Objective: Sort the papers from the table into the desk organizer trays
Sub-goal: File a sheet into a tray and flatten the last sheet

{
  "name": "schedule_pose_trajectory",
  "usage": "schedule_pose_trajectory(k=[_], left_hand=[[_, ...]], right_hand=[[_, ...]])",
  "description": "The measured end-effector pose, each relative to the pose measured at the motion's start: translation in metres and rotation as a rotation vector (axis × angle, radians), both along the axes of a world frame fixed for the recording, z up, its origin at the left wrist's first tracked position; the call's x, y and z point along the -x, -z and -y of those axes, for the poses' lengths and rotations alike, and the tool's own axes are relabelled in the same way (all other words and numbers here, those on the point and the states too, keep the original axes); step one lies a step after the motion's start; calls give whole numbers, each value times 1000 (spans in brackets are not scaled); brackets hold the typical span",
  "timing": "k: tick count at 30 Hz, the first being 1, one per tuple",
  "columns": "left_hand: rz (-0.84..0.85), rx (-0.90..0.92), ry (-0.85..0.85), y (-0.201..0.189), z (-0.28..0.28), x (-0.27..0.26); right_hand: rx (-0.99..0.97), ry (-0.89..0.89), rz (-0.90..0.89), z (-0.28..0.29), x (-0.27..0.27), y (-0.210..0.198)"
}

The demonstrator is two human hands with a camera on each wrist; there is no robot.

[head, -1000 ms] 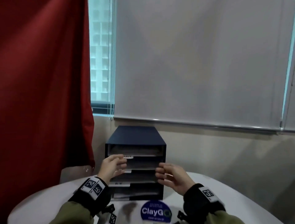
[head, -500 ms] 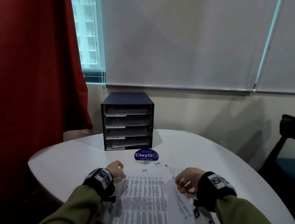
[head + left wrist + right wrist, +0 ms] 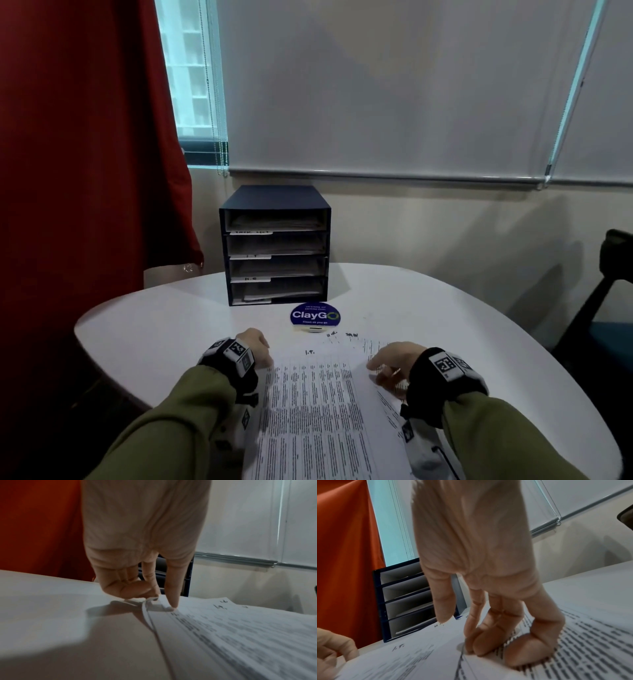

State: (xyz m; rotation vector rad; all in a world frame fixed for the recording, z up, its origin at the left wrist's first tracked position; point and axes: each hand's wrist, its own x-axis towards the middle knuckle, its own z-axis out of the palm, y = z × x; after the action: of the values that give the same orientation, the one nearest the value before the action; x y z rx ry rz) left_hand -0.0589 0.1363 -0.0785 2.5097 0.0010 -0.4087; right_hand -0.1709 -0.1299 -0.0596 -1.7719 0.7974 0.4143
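Now that both hands have dropped back from the organizer (image 3: 275, 245) (upper centre of frame, every tray already holds sheets), they're on the papers (image 3: 318, 411) at lower centre of the desk (image 3: 144, 329). Left hand (image 3: 255, 347) fingers (image 3: 171, 588) pinch up the near-left corner; right hand (image 3: 390, 365) fingers (image 3: 529, 651) curl, pressing the stack's right side. Reads as the next sheet being peeled off.

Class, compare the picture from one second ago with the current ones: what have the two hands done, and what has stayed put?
Both hands left the desk organizer and came back to the papers on the table. The left hand now pinches the top sheet's left corner; the right hand presses curled fingers on the sheets' right side. The organizer, its filed papers and the ClayGo sign stayed put.
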Motion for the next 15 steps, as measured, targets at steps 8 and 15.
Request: schedule_pose_trajectory(k=[8,15], left_hand=[[253,417,135,-31,-19,-4],[288,1061,-141,-75,-32,-14]], right_hand=[[1,-76,68,1,10,-13],[50,-392,151,-9,-7,-17]])
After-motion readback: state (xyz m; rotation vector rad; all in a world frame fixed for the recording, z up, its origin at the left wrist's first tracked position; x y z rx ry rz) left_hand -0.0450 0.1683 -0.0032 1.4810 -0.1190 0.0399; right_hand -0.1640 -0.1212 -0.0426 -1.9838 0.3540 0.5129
